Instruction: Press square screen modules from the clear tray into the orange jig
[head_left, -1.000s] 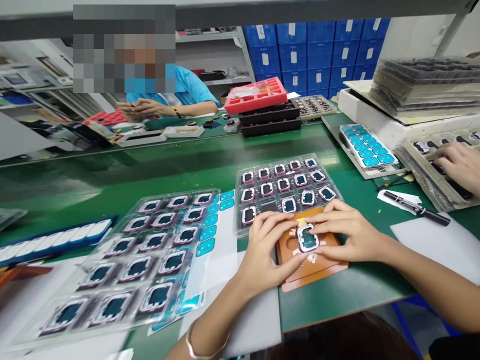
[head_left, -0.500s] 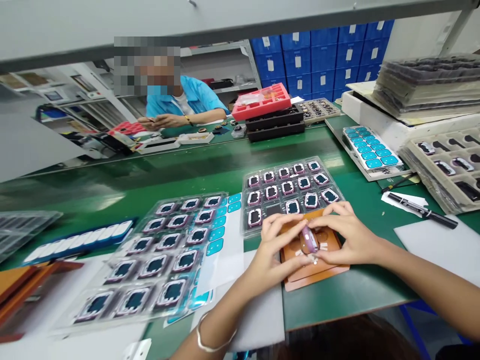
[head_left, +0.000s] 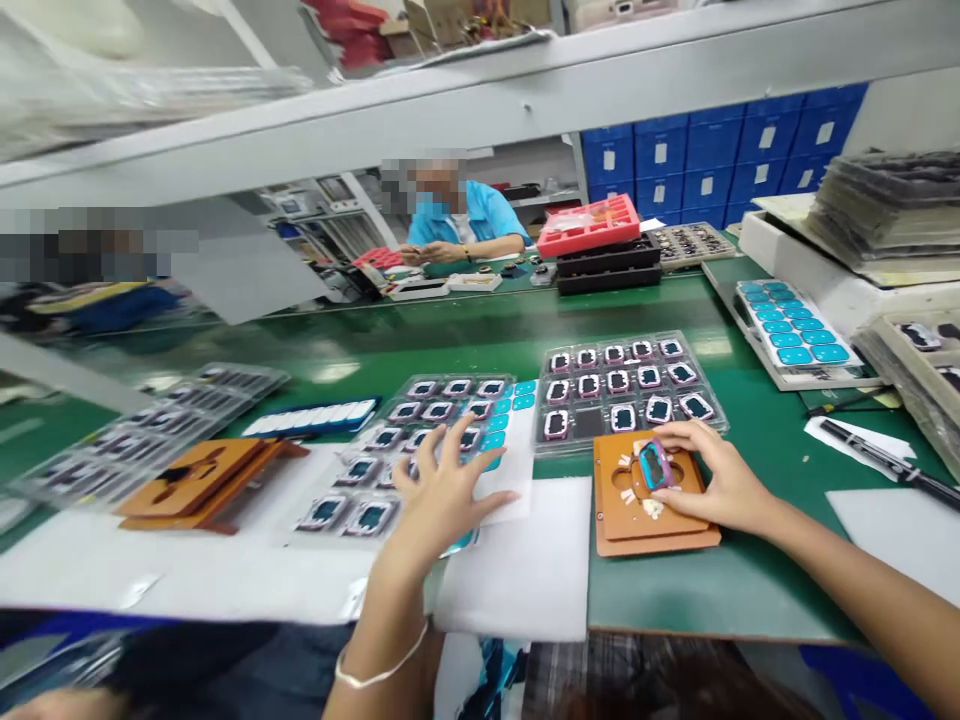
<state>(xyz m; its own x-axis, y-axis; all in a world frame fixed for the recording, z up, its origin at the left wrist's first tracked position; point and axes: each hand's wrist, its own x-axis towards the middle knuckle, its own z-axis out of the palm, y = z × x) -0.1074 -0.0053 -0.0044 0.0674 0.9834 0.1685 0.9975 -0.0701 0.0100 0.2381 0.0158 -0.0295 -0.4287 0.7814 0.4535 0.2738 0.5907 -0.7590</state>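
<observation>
My right hand (head_left: pixel 712 478) pinches a small purple watch case (head_left: pixel 655 465), tilted so its blue and dark face shows. It is held over an orange jig (head_left: pixel 679 535) with rounded cutouts, where small white pieces lie. My left hand (head_left: pixel 442 492) is open with fingers spread, holding nothing, above a clear plastic tray (head_left: pixel 352 520) of similar cases. Beside that hand is a white sheet (head_left: pixel 517 480) with blue film stickers (head_left: pixel 495 440). Behind the jig stands a second clear tray (head_left: pixel 581 445) with more cases.
Left stands another orange jig (head_left: pixel 202 470) beside a far clear tray (head_left: pixel 247 385). A blue strip (head_left: pixel 311 418) with white labels lies behind. At right are a blue sticker sheet (head_left: pixel 799 325), a black pen (head_left: pixel 885 460) and stacked trays (head_left: pixel 885 215). A co-worker (head_left: pixel 465 225) sits across.
My left hand has left the watch case and moved left over the tray, fingers spreading. The right hand keeps the case, now turned face up. The view has swung left.
</observation>
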